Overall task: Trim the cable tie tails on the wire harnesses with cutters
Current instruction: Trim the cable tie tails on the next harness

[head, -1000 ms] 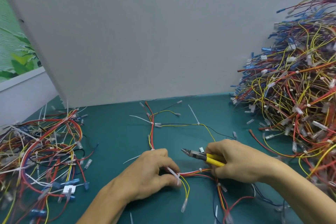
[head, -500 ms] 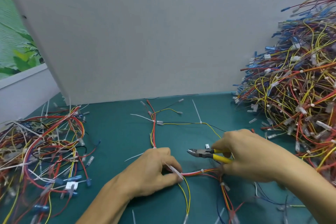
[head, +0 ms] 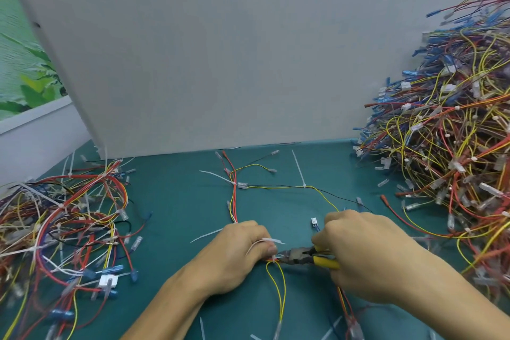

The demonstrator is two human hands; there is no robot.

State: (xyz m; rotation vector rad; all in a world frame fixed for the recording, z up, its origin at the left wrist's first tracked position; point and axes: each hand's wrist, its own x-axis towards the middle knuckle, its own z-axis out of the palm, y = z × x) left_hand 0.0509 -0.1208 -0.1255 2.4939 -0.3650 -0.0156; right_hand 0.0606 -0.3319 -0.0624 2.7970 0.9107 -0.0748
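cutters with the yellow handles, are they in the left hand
No, the right hand grips the cutters by their yellow handles; the left hand holds the wire harness.

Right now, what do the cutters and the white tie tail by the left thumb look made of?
Cutters: dark, dull grey head, likely steel; handles sleeved in glossy yellow, probably plastic or rubber. Tie tail: thin, whitish, slightly translucent strip that holds its shape, likely nylon-type plastic.

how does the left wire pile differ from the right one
The left pile lies low and flat; the right pile is heaped high. Long white tie tails stick out of the left pile; hardly any from the right pile. Both tangle red and yellow wires.
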